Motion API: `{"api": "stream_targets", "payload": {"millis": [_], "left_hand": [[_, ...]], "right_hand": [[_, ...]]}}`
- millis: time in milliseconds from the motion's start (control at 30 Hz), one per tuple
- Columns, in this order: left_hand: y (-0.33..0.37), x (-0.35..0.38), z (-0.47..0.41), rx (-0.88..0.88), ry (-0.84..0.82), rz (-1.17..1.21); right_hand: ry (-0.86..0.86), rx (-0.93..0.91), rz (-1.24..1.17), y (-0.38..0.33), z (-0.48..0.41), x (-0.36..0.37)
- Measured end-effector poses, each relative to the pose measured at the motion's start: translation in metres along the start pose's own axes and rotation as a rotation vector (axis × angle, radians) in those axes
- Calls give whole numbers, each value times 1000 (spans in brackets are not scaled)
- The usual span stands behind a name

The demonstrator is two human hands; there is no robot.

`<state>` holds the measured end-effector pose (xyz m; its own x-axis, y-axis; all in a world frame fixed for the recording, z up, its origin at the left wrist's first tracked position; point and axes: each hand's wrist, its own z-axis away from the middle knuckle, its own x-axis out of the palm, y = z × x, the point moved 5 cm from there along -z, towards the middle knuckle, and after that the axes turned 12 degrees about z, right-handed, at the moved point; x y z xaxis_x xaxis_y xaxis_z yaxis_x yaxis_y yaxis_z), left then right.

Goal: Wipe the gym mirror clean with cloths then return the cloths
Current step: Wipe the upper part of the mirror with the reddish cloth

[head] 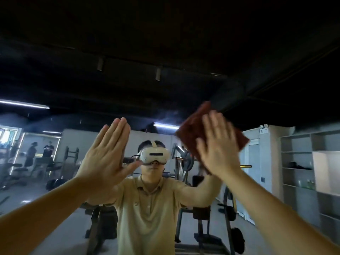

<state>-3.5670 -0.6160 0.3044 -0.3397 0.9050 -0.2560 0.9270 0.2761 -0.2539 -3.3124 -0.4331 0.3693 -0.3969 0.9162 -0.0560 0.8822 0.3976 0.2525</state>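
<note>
The gym mirror (165, 100) fills the view and reflects me from the chest up. My right hand (217, 150) lies flat, fingers spread, pressing a red-brown cloth (191, 133) against the glass at upper right, about head height. The cloth sticks out above and to both sides of the hand and looks blurred. My left hand (104, 159) rests flat on the glass to the left, fingers straight and close together. No cloth shows under it. Both forearms reach in from the lower corners.
In the mirror I see weight machines (185, 162) and benches behind me, grey shelving (301, 162) at the right, and two people (39, 151) standing far back at the left. The ceiling is dark, with strip lights.
</note>
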Motion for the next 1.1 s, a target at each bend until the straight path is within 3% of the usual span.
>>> {"api": "stream_targets", "payload": {"millis": [67,133,200,300,400,467,500,567,700,767,833,933,1033,1100], "left_hand": [[-2,1,1,8,2,-20],[-2,1,0,9,37,-1],[-1,0,1,30,70,37],[-4,-7,5,50,150,215],[-18,-17,9,-96,281,404],[-21,-17,9,-141,294,425],[-21,-16,8,-136,270,391],[-18,-10,8,-124,208,280],[-16,-4,7,-125,146,178],[-16,-4,7,-121,136,185],[-16,-5,6,-120,134,218],[-17,-8,7,-121,151,308],[-17,-16,10,-123,196,417],[-17,-21,11,-124,207,468]], "right_hand": [[-59,320,-22,40,-3,5],[-98,580,-84,32,-12,2],[-78,675,-112,-13,-27,-13],[35,385,-114,-117,-39,-35],[62,-89,-141,-203,-16,-43],[18,-341,-103,-211,11,-38],[8,-377,-96,-196,17,-34],[-27,-220,-47,-140,18,-24],[-140,418,18,-18,14,-12],[-200,662,-39,-1,8,-9],[-198,752,-78,-21,-6,-15],[-104,504,-49,-102,-15,-28],[-10,33,-86,-195,10,-38],[-6,-240,-132,-210,26,-38]]}}
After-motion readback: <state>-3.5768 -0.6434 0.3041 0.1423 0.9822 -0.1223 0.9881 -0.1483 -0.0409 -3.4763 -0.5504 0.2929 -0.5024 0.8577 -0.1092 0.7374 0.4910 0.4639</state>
